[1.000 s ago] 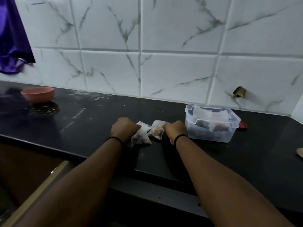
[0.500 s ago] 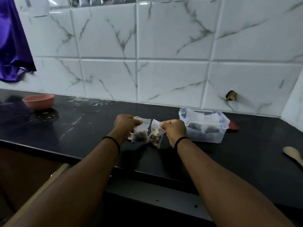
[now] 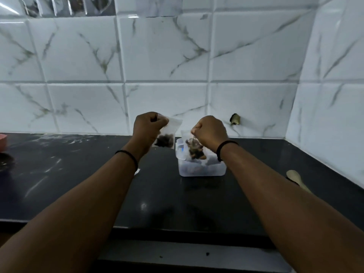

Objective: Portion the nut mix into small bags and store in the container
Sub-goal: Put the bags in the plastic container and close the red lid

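- I am standing in a home kitchen, at a glossy black stone counter [image 3: 157, 194] that runs along the wall into a corner on my right.
- Behind it rises a backsplash of large white glazed tiles with grey marble veining [image 3: 163, 56], turning the corner with the counter.
- A pale wooden spoon [image 3: 295, 177] lies on the counter near that corner.
- A clear plastic food container [image 3: 201, 168] with dark nut mix inside stands on the counter.
- The rim of a pink bowl [image 3: 3, 141] shows at the far left edge.
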{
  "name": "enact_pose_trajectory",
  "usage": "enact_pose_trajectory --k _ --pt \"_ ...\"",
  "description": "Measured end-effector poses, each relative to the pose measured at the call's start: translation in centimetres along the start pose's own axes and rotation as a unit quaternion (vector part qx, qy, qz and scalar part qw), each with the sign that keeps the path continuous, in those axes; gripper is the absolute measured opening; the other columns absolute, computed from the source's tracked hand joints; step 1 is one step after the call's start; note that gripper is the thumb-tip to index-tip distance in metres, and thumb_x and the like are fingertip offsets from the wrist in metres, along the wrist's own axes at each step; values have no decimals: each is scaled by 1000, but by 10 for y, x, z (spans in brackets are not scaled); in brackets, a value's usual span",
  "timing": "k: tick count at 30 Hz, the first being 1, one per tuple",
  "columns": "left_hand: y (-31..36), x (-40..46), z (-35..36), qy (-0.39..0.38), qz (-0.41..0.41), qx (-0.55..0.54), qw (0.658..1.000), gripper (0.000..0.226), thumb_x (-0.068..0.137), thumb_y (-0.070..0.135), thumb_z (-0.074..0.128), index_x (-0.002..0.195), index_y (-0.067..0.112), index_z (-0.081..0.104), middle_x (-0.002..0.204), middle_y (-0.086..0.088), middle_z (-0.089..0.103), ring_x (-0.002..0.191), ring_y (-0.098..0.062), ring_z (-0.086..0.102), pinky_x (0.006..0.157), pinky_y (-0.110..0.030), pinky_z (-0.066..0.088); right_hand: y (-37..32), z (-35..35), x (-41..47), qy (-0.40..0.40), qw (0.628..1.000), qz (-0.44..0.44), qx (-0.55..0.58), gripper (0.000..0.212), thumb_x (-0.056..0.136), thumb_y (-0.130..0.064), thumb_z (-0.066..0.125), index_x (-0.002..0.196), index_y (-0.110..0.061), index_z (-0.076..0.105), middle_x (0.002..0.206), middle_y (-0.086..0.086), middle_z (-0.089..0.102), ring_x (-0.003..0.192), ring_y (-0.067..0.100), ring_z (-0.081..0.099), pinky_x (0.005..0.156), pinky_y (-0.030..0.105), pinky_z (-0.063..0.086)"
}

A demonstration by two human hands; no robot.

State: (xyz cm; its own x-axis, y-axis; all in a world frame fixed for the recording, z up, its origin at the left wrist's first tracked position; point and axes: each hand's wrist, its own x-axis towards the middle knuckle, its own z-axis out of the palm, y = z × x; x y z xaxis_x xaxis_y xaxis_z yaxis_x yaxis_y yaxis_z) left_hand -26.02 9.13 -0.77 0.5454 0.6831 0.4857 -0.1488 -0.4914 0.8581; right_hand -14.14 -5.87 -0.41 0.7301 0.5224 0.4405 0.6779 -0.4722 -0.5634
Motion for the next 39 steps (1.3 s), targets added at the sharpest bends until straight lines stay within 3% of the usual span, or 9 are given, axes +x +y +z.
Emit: enact_pose_trajectory --k 4,8,14,17,21,24,29,35,39 --pt "7 12 34 -34 -20 -29 999 6 86 2 69 81 0 70 60 -4 61 36 -2 45 42 -14 38 23 -32 23 48 999 18 -12 19 85 -10 57 86 0 74 95 11 75 94 28 69 84 37 56" --pt "-6 24 64 -40 -97 -90 990 11 83 -3 68 73 2 66 64 -12 62 42 -14 52 44 -20 44 45 -35 38 60 997 29 24 21 86 -4 52 79 -14 69 94 -1 71 91 17 63 74 24 44" --pt "-34 46 88 -179 -190 -71 963 6 89 -2 64 83 -1 65 80 -20 67 67 -30 65 71 -42 58 74 -6 54 -65 992 62 92 19 88 2 53 85 -12 66 84 -5 64 82 16 61 61 24 47" --pt "-42 54 95 -182 -109 127 969 6 83 -1 69 87 -5 67 85 -17 68 83 -35 68 81 -46 60 85 6 61 -97 994 38 12 4 90 -12 65 89 -14 69 89 0 69 86 17 63 71 27 51" --pt "-45 50 109 -148 61 418 894 40 77 13 79 113 14 61 112 -9 52 102 -28 55 75 -31 43 94 20 63 -22 982 -40 -182 17 86 -10 69 102 -15 68 108 8 64 101 26 59 82 34 50" --pt "-46 47 114 -126 171 466 859 24 82 17 74 105 21 66 108 -4 59 99 -24 57 75 -30 41 87 20 59 5 982 -95 -166 8 88 -15 69 95 -18 71 101 4 67 96 24 62 81 35 52" --pt "-46 41 117 -276 116 481 824 16 90 17 63 98 17 77 100 -3 73 90 -22 67 81 -35 57 85 22 49 -159 964 -81 -197 20 93 -9 55 105 -16 70 113 6 68 101 24 62 82 31 49" --pt "-46 32 78 -139 116 333 926 20 92 13 58 96 20 76 93 1 74 88 -20 66 79 -35 56 65 19 29 13 991 -101 -89 17 96 -17 49 99 -18 66 91 4 71 81 23 63 75 37 54" --pt "-57 24 26 10 84 304 949 19 91 15 57 98 21 74 98 -1 74 92 -23 65 71 -28 45 19 32 4 79 986 -143 33 10 93 -21 56 90 -20 65 77 -1 70 74 22 64 70 33 51"
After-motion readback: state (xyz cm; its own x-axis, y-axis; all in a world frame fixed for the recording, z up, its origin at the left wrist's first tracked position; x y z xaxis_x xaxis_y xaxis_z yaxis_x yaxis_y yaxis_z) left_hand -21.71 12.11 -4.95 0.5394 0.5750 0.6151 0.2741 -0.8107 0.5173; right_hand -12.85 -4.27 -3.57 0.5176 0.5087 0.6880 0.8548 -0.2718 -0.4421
